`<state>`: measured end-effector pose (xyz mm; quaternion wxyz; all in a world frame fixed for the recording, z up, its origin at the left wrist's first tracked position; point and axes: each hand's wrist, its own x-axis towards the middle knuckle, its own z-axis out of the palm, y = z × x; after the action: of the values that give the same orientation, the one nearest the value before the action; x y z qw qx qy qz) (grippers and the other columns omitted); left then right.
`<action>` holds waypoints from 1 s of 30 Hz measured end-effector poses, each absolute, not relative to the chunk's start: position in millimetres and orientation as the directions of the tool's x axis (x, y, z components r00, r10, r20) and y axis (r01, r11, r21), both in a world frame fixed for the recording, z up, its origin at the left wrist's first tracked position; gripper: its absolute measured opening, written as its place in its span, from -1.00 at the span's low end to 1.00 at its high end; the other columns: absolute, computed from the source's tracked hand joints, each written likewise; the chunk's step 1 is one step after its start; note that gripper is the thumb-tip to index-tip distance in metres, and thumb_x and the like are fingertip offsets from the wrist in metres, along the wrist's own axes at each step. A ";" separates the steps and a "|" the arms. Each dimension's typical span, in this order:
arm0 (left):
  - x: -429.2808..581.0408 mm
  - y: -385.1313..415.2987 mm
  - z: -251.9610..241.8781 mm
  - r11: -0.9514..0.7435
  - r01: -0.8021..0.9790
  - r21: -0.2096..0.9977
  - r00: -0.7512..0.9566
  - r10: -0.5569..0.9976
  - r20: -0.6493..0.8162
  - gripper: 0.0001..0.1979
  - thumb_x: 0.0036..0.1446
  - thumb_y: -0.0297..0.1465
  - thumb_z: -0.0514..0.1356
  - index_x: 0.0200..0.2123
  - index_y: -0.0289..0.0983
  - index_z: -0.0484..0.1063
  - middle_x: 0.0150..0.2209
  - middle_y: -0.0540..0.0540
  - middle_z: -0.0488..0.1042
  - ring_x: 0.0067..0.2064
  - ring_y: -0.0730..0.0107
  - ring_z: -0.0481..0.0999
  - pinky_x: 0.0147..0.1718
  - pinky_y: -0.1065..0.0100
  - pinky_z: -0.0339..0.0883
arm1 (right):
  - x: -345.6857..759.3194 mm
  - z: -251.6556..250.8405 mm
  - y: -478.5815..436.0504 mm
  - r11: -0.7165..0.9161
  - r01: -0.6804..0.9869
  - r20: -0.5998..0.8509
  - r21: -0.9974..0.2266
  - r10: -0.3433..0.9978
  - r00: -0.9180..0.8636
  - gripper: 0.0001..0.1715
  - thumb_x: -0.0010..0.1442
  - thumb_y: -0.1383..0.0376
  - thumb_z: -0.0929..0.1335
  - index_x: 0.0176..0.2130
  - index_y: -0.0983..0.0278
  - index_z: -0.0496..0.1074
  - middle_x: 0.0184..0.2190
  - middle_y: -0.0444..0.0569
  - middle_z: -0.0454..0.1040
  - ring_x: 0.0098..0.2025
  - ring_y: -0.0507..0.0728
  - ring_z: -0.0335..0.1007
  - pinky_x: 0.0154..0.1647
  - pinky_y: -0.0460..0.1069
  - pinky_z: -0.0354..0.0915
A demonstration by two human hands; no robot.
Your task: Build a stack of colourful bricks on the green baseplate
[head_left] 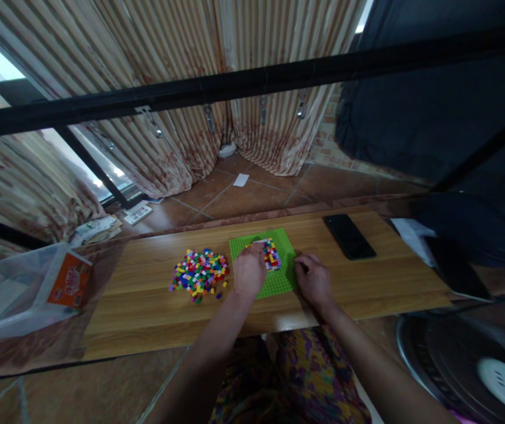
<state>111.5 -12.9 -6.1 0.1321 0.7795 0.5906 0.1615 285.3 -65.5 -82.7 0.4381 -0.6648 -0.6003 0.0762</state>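
A green studded baseplate (284, 284) lies on the wooden board, and a patch of small multicoloured building bricks (272, 254) is built up near its middle. Over the left side of that patch is my left hand (249, 271), its fingers bent down and pinched together at the bricks; whatever sits between the fingertips is hidden. My right hand (313, 279) rests at the plate's right edge with its fingers curled in, and what they hold, if anything, does not show. To the left of the plate spreads a loose pile of small coloured bricks (200, 272).
A black phone (349, 237) lies on the wooden board (146, 294), right of the plate. On the left stands a clear plastic box (23, 294) with an orange label. A dark metal bar (243, 85) crosses behind the board, before striped curtains (182, 47). A round stool-like object (464, 359) is lower right.
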 end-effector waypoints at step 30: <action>105.7 -19.0 -18.8 -0.457 0.758 0.465 0.416 0.888 0.196 -0.48 0.11 -0.66 0.00 0.13 -0.26 0.33 0.08 -0.18 0.43 0.11 0.25 0.37 0.16 0.19 0.26 | 286.4 -85.8 -64.7 0.113 0.745 0.445 -0.657 0.856 0.263 -0.75 0.20 0.29 0.22 -0.32 0.25 0.48 -0.28 0.06 0.49 -0.24 0.16 0.42 -0.17 0.06 0.34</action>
<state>105.7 -19.0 -18.8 0.1541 0.8271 0.4977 0.2110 286.4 -64.7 -85.8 0.4380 -0.6629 -0.6039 0.0633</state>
